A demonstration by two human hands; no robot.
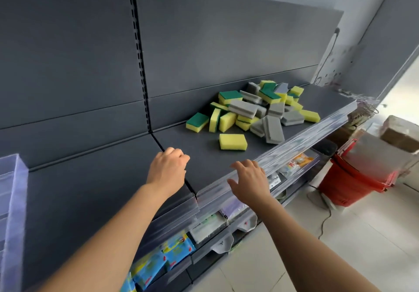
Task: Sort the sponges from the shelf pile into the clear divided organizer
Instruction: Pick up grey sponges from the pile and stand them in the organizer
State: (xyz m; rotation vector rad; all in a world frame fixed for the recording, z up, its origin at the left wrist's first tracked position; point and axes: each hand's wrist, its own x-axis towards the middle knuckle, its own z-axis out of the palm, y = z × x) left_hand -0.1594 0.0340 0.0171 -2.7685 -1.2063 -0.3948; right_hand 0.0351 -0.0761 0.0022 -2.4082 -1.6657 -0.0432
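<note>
Looking down from my head camera, I am holding both arms out over the dark grey shelf (102, 189). My left hand (169, 169) is hovering above the seam between two shelf boards, its fingers (179, 153) curling under into a loose fist and gripping nothing. My right hand (248, 180) is reaching over the clear strip (294, 146) along the shelf's front edge, its fingers (244, 164) spreading open and empty. The pile of sponges (256, 108) is lying further along the shelf to my right, well apart from both hands: yellow ones with green scouring faces are mixing with plain grey ones, stacking and leaning on each other. One yellow sponge (233, 141) is lying flat by itself, just in front of the pile and nearest to my hands. The clear divided organizer (11, 189) is showing only in part at the far left edge, standing on the same shelf. Below the shelf, blue and yellow packets (163, 253) are hanging in a lower row, and red baskets (353, 178) are stacking on the tiled floor to the right, with a cardboard box (401, 133) behind them.
</note>
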